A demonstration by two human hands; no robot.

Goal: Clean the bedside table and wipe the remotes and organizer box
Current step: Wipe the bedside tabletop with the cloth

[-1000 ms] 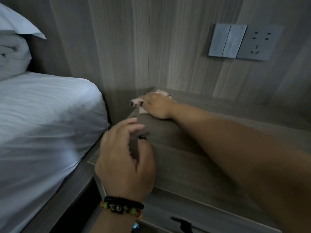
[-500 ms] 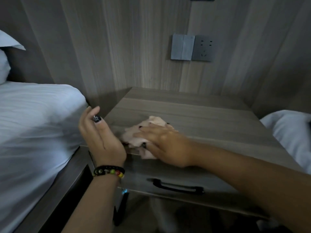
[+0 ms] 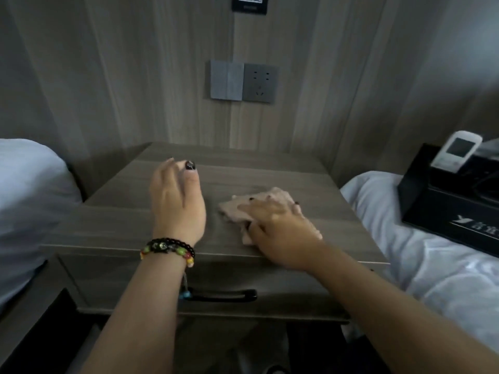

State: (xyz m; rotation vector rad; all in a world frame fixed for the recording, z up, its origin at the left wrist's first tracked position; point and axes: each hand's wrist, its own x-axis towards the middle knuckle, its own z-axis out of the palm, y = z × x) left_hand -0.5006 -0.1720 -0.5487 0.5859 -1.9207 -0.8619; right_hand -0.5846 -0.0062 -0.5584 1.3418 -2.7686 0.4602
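From the head view, the wood-grain counter is standing between two beds, its front edge running just under both wrists. A crumpled pinkish cloth is lying right of centre on its top, and the right hand is pressing down on it, fingers spread flat over the fabric. The left hand is hovering beside it with its grip loosely spread, holding nothing, a beaded bracelet sitting on the wrist. The black organizer box is resting on the right bed, well apart from the cloth, with a white remote leaning out of it; pale lettering is showing on its front but is too blurred to read. Bare counter top is stretching behind and to the left of the hands, up to the wall panel with its switch and socket. A black drawer handle is showing below the front edge
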